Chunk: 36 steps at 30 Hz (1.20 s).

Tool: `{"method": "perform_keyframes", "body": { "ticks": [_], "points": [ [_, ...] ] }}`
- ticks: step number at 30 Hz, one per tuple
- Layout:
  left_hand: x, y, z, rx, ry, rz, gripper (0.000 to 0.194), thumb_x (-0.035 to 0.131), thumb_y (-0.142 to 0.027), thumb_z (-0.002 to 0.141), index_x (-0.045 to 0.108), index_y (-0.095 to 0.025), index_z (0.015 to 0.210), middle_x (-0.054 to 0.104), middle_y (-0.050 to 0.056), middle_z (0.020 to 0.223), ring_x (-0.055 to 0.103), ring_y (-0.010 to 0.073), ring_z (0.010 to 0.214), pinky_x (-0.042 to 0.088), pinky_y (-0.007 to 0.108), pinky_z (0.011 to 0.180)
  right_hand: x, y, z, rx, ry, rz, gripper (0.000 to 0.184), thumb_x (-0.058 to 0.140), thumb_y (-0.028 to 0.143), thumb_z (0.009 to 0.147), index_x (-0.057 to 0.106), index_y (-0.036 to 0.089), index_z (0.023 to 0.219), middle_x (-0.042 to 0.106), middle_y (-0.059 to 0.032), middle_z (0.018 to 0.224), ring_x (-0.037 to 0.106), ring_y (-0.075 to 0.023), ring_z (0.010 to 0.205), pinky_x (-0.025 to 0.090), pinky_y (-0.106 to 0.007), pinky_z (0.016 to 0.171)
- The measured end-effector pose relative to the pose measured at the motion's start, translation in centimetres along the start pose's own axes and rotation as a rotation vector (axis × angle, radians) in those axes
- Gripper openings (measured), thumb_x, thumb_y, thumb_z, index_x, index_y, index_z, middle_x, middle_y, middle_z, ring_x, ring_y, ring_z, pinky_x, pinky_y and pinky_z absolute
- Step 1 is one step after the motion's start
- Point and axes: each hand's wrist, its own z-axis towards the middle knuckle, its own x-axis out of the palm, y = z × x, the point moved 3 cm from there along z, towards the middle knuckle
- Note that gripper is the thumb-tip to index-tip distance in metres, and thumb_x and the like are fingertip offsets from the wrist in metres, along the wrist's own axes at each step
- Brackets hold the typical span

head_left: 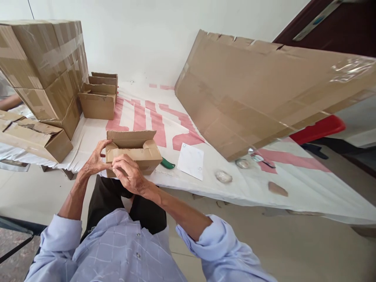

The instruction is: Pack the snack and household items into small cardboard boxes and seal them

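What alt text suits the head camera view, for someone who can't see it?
A person's left hand and right hand are on a small cardboard box with a raised flap, at the edge of a white-covered table. Right of it lie a green object and white paper; taped boxes are stacked at left, with a large cardboard panel at right.

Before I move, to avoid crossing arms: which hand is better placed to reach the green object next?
The right hand, I'd judge: it lies closer to the green object right of the cardboard box, while the left hand is at the box's left end, farther.
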Motion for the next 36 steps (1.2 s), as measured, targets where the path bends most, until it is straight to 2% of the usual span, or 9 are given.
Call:
{"method": "perform_keyframes", "body": {
  "ticks": [3, 6, 10, 14, 17, 21, 24, 28, 36],
  "points": [
    [-0.2, 0.1, 0.3, -0.021, 0.001, 0.002, 0.104, 0.095, -0.053, 0.065, 0.052, -0.028, 0.156, 0.044, 0.017, 0.169, 0.050, 0.0435, 0.153, 0.061, 0.054, 0.105, -1.8, 1.1, -1.0, 0.239, -0.129, 0.361, 0.022, 0.059, 0.040, 0.112, 0.062, 0.025, 0.097, 0.070, -0.0070, 0.103, 0.069, -0.0204, 0.094, 0.061, -0.041, 0.091],
    [-0.5, 0.1, 0.5, -0.049, -0.004, -0.013, 0.109, 0.098, -0.059, 0.062, 0.052, -0.028, 0.156, 0.043, 0.018, 0.171, 0.049, 0.0443, 0.155, 0.060, 0.056, 0.108, -4.2, 0.9, -1.9, 0.428, -0.204, 0.626, 0.032, 0.070, 0.053, 0.105, 0.064, 0.025, 0.093, 0.069, -0.0040, 0.097, 0.067, -0.0181, 0.083, 0.062, -0.040, 0.085],
    [-1.0, -0.7, 1.0, -0.106, -0.018, -0.007, 0.110, 0.098, -0.059, 0.061, 0.051, -0.026, 0.155, 0.047, 0.018, 0.169, 0.051, 0.0442, 0.155, 0.058, 0.056, 0.114, -8.7, -1.0, -3.6, 0.530, -0.307, 0.687, 0.039, 0.079, 0.060, 0.096, 0.067, 0.024, 0.089, 0.070, -0.0030, 0.096, 0.067, -0.0168, 0.079, 0.062, -0.038, 0.083],
    [-1.3, -1.5, 1.6, -0.161, -0.021, 0.017, 0.111, 0.099, -0.058, 0.062, 0.049, -0.025, 0.156, 0.048, 0.017, 0.170, 0.053, 0.0420, 0.154, 0.055, 0.056, 0.120, -14.8, -4.4, -7.3, 0.590, -0.498, 0.465, 0.045, 0.081, 0.066, 0.090, 0.068, 0.023, 0.088, 0.071, -0.0030, 0.095, 0.067, -0.0175, 0.081, 0.061, -0.037, 0.083],
    [-1.4, -1.1, 2.1, -0.148, -0.071, 0.032, 0.110, 0.101, -0.060, 0.058, 0.053, -0.032, 0.153, 0.053, 0.011, 0.167, 0.055, 0.0418, 0.151, 0.054, 0.060, 0.122, -20.8, -7.4, -11.9, 0.680, -0.628, 0.169, 0.047, 0.078, 0.069, 0.086, 0.067, 0.023, 0.090, 0.071, -0.0021, 0.090, 0.067, -0.0186, 0.081, 0.060, -0.037, 0.084],
    [-1.4, -0.1, 2.6, -0.124, -0.104, 0.021, 0.106, 0.103, -0.062, 0.053, 0.057, -0.045, 0.147, 0.063, 0.001, 0.159, 0.060, 0.0414, 0.148, 0.048, 0.066, 0.127, -28.7, -10.2, -18.3, 0.879, -0.664, -0.350, 0.036, 0.070, 0.059, 0.085, 0.062, 0.024, 0.084, 0.069, -0.0027, 0.084, 0.065, -0.0206, 0.082, 0.058, -0.037, 0.085],
    [-1.4, -0.4, 2.7, -0.133, -0.107, 0.035, 0.108, 0.104, -0.064, 0.051, 0.058, -0.046, 0.147, 0.064, 0.000, 0.157, 0.059, 0.0417, 0.150, 0.046, 0.067, 0.129, -32.7, -11.5, -21.7, 0.987, -0.664, -0.552, 0.024, 0.065, 0.047, 0.084, 0.057, 0.025, 0.079, 0.070, -0.0042, 0.086, 0.064, -0.0223, 0.086, 0.056, -0.038, 0.089],
    [-1.2, -1.6, 2.7, -0.164, -0.139, 0.047, 0.110, 0.103, -0.066, 0.046, 0.060, -0.044, 0.145, 0.067, 0.001, 0.152, 0.059, 0.0433, 0.150, 0.049, 0.066, 0.127, -35.1, -13.1, -23.9, 1.039, -0.659, -0.608, 0.014, 0.064, 0.037, 0.079, 0.056, 0.026, 0.077, 0.070, -0.0041, 0.085, 0.063, -0.0228, 0.089, 0.053, -0.037, 0.095],
    [-1.1, -2.4, 2.8, -0.204, -0.167, 0.028, 0.104, 0.104, -0.056, 0.043, 0.064, -0.043, 0.138, 0.070, 0.000, 0.146, 0.059, 0.0439, 0.150, 0.048, 0.066, 0.129, -35.9, -15.7, -25.1, 1.103, -0.607, -0.626, 0.011, 0.065, 0.034, 0.076, 0.057, 0.026, 0.076, 0.070, -0.0033, 0.088, 0.061, -0.0221, 0.090, 0.053, -0.036, 0.093]
  ]
}}
